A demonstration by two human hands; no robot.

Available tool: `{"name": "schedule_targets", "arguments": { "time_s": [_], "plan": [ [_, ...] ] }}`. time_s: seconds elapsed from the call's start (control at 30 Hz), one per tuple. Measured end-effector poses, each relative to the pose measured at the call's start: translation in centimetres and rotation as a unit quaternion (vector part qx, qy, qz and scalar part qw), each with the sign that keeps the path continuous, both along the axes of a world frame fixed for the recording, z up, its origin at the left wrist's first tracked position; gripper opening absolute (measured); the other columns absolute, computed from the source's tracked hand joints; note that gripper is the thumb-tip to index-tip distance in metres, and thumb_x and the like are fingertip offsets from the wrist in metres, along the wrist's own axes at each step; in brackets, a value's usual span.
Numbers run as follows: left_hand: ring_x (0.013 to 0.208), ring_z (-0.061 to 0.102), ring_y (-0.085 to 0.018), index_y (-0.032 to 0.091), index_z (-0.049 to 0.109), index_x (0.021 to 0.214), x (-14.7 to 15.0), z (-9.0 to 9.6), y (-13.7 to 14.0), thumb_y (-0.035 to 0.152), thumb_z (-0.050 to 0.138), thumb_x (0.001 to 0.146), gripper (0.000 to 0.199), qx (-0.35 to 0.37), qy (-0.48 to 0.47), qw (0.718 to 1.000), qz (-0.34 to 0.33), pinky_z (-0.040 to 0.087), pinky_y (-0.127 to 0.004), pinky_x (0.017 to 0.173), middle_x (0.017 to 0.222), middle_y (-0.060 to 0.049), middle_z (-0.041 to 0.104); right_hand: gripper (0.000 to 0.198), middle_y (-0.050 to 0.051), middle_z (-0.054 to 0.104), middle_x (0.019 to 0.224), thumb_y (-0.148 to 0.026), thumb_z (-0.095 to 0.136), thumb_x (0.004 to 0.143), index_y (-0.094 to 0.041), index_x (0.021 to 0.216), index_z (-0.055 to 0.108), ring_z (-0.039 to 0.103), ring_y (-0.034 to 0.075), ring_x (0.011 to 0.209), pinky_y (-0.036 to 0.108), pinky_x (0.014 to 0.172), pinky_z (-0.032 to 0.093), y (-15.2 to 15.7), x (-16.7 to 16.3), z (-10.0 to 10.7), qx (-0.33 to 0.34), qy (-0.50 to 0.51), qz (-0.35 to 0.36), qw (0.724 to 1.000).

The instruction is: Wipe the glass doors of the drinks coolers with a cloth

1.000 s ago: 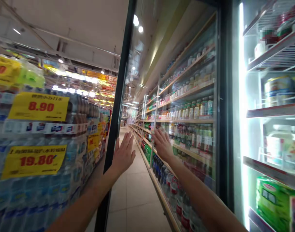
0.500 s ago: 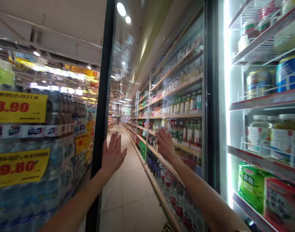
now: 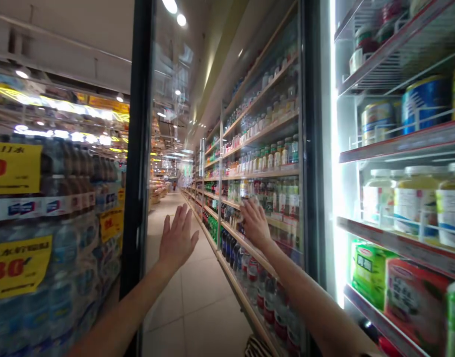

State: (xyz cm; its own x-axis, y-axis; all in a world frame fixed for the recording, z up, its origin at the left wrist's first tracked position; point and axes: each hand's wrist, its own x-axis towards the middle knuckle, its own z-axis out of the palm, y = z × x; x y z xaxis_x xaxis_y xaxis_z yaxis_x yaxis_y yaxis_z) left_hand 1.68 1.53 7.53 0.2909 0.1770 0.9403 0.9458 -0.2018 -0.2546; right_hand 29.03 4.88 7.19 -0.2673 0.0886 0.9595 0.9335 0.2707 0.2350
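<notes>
An open glass fridge door (image 3: 137, 129) with a dark frame stands in front of me, and an aisle shows through or in its pane. My left hand (image 3: 178, 240) is raised with its palm forward and fingers stretched, just right of the frame's left upright. Farther right, my right hand (image 3: 254, 222) also has its fingers extended towards the pane. Both hands hold nothing. Whether the palms press on the glass I cannot tell for certain.
At the right is a lit fridge with wire shelves (image 3: 398, 238) of jars, cans, a green pack (image 3: 370, 272) and a red pack (image 3: 413, 297). Stacked bottled drinks (image 3: 67, 248) with yellow price signs (image 3: 19, 267) stand at the left. Tiled floor (image 3: 197, 322) lies below.
My view has turned slightly right, so the door and shelves sit farther left. My left hand is now farther from the door's left upright. Both hands stay outstretched.
</notes>
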Motion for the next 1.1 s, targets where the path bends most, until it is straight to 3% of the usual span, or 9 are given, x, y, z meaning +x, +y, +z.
{"name": "schedule_targets", "arguments": {
  "time_s": [0.1,0.17,0.27,0.37,0.57,0.77,0.97,1.03,1.1],
  "plan": [
    [0.133,0.030,-0.027,0.004,0.037,0.133,0.1,-0.1,-0.2,0.031,0.034,0.086,0.054,-0.011,-0.001,1.000,-0.008,0.019,-0.048,0.109,0.143,-0.015,0.031,0.046,0.016,0.042,0.137,-0.015,0.035,0.084,-0.013,0.129,0.046,0.028,0.024,0.134,0.052,0.106,0.027,0.2,2.8,-0.3,0.050,0.230,-0.045,0.971],
    [0.134,0.028,-0.026,0.005,0.037,0.133,0.6,-0.5,-0.5,0.032,0.036,0.085,0.054,-0.030,-0.006,0.999,-0.021,0.017,-0.047,0.110,0.144,-0.014,0.030,0.047,0.019,0.040,0.137,-0.017,0.034,0.085,-0.009,0.130,0.044,0.026,0.026,0.135,0.053,0.104,0.028,0.3,3.5,-1.1,0.059,0.284,-0.055,0.955],
    [0.135,0.027,-0.024,0.008,0.037,0.134,1.9,-1.8,-0.9,0.033,0.039,0.085,0.055,-0.067,0.013,0.997,-0.044,0.015,-0.045,0.111,0.145,-0.011,0.028,0.047,0.014,0.040,0.139,-0.013,0.038,0.083,-0.015,0.130,0.045,0.022,0.023,0.137,0.049,0.107,0.026,0.0,2.2,-3.7,0.012,0.134,-0.038,0.990],
    [0.134,0.028,-0.023,0.009,0.038,0.133,2.8,-3.6,-1.1,0.032,0.041,0.084,0.055,-0.097,0.035,0.993,-0.055,0.014,-0.044,0.112,0.145,-0.009,0.029,0.050,0.008,0.042,0.139,-0.009,0.040,0.080,-0.021,0.128,0.047,0.020,0.019,0.137,0.045,0.110,0.022,-0.4,1.2,-6.0,-0.030,0.012,-0.021,0.999],
    [0.136,0.025,-0.024,0.007,0.038,0.133,2.9,-5.6,-1.3,0.031,0.043,0.083,0.056,-0.132,0.037,0.989,-0.056,0.011,-0.046,0.113,0.146,-0.011,0.027,0.051,0.016,0.037,0.141,-0.011,0.034,0.083,-0.012,0.134,0.039,0.018,0.024,0.138,0.049,0.108,0.023,-0.8,2.1,-7.2,-0.026,0.221,-0.077,0.972],
    [0.136,0.025,-0.023,0.010,0.038,0.134,3.6,-8.1,-1.7,0.029,0.045,0.082,0.056,-0.161,0.079,0.980,-0.085,0.007,-0.044,0.114,0.145,-0.011,0.028,0.048,0.009,0.039,0.140,-0.012,0.042,0.081,-0.020,0.128,0.047,0.019,0.019,0.138,0.044,0.111,0.020,-1.3,-0.8,-9.2,-0.084,0.007,-0.035,0.996],
    [0.135,0.025,-0.023,0.010,0.038,0.134,3.5,-9.8,-1.7,0.027,0.044,0.082,0.055,-0.168,0.076,0.979,-0.088,0.006,-0.043,0.114,0.144,-0.012,0.030,0.053,0.016,0.036,0.141,-0.013,0.035,0.083,-0.013,0.135,0.038,0.018,0.023,0.138,0.049,0.107,0.025,-1.4,2.1,-9.0,-0.033,0.219,-0.098,0.970],
    [0.136,0.024,-0.023,0.011,0.037,0.135,3.7,-10.0,-1.7,0.027,0.045,0.081,0.056,-0.168,0.072,0.979,-0.091,0.007,-0.044,0.114,0.144,-0.012,0.030,0.051,0.016,0.036,0.141,-0.013,0.036,0.083,-0.012,0.133,0.040,0.016,0.022,0.138,0.048,0.108,0.025,-1.4,1.2,-9.9,-0.043,0.175,-0.083,0.980],
    [0.136,0.023,-0.022,0.011,0.036,0.135,3.8,-10.3,-1.8,0.027,0.044,0.081,0.057,-0.171,0.072,0.978,-0.093,0.006,-0.043,0.114,0.144,-0.012,0.030,0.048,0.012,0.039,0.140,-0.010,0.037,0.082,-0.015,0.129,0.045,0.015,0.020,0.139,0.046,0.110,0.023,-1.6,-0.4,-11.3,-0.071,0.059,-0.047,0.995]
  ]
}}
